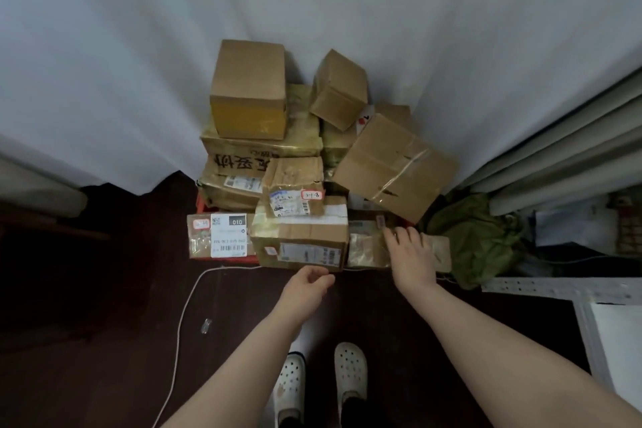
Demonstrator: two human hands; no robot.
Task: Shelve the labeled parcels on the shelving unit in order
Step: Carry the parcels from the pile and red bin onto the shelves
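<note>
A heap of taped cardboard parcels stands on the dark floor [104, 288] against a white curtain [139, 62]. The right hand [413, 254] lies palm down, fingers straight and slightly spread, on a flat tape-wrapped parcel [366, 247] at the front right of the heap; the parcel's far end shows just beyond the hand's right side. The left hand [307, 285] hangs just below the lower front edge of the front-centre box [300, 240], fingers loosely curled and holding nothing; whether it touches the box cannot be told. On top of that box sits a smaller box with a red-bordered label reading 3-1-8 [293, 184]. Left of the front-centre box lies a flat parcel with a white 010 label [222, 236]. Higher in the heap are a big upright box [248, 87], a small tilted box [338, 89] and a large tilted box [396, 167]. A green bag [476, 236] lies to the right of the heap, and a white cord [187, 306] runs across the floor at the left.
</note>
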